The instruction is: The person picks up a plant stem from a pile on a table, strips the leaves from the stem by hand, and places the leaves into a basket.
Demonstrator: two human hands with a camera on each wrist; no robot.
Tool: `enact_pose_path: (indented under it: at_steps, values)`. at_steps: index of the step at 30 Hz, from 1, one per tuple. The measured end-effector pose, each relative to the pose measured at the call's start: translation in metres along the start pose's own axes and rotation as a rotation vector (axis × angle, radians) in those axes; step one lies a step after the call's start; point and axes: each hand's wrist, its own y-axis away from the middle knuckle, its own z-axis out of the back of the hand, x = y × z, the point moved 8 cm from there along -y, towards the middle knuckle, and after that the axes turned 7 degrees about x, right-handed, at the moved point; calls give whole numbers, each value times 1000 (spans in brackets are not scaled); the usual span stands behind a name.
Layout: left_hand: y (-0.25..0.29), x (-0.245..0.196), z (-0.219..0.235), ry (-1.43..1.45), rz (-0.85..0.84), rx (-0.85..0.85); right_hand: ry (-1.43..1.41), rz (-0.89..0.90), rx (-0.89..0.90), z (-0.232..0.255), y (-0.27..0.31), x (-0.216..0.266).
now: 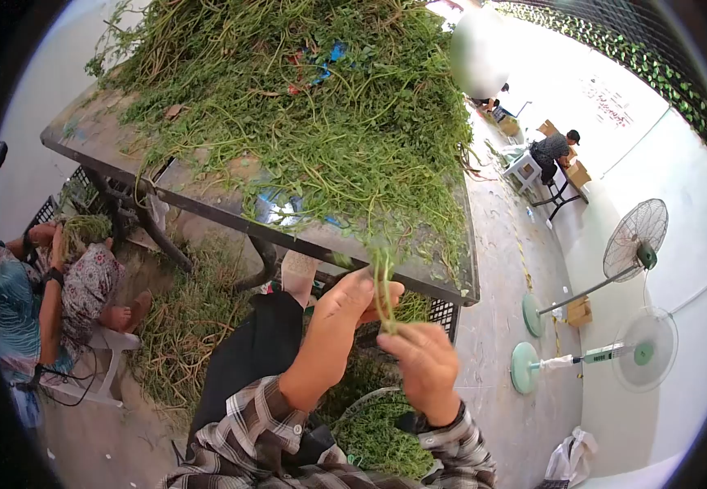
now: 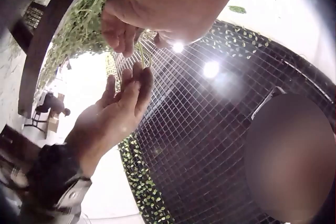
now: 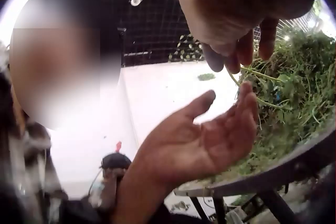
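- Bench (image 1: pixel 207 200): dull, worn metal top, scuffed and stained.
- Greens (image 1: pixel 329 106): matt, leafy, thin wiry stems.
- Sleeve (image 1: pixel 248 432): soft checked cloth.
- Crate (image 1: pixel 443 314): black plastic grid.
- Floor (image 1: pixel 508 269): smooth pale concrete.

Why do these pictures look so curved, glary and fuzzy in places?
Head view: fisheye lens bends the table edge, dark corners frame it. Left wrist view: two bright glare spots on the mesh, left hand close and soft. Right wrist view: right hand blurred by nearness.

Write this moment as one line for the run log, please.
left hand: holds green stems | right hand: pinches stems from below | site: table edge, under heap of greens
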Motion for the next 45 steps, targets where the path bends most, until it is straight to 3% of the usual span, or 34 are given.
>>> enact_pose_path:
  at_steps: [2,6,8,10,13,15,16,17,19,23,27,34,39,41,45]
  values:
    - [2,3,-3,103,79,5,-19,-39,73,-11,14,6]
    - [5,5,-6,74,95,0,-101,-132,161,-25,31,4]
    - [3,7,-7,37,58,97,-130,-128,174,-28,35,2]
    - [2,8,-4,52,48,46,-161,-124,186,-26,34,2]
    - [3,6,-2,23,44,-5,-246,-236,148,-4,24,-7]
    - [4,6,-3,-24,52,2,-294,-482,-31,16,29,-29]
    - [4,6,-4,-81,57,21,-278,-490,-63,22,27,-33]
    - [4,6,-6,-139,62,41,-275,-494,-67,27,21,-34]
    - [3,9,-9,-193,54,63,124,-248,-82,44,0,-12]
    - [3,13,-14,-382,20,141,320,-178,-2,38,-23,-9]
    - [5,14,-17,-376,72,183,231,-156,111,18,-20,-29]
    - [6,18,-17,-434,115,203,-85,-238,102,10,-7,-40]
    - [8,17,-24,-529,101,207,44,-255,-13,21,-1,-51]
    - [8,8,-23,-738,13,132,118,-276,-72,30,4,-58]
    - [9,12,-24,-910,66,186,212,-299,-131,41,17,-72]
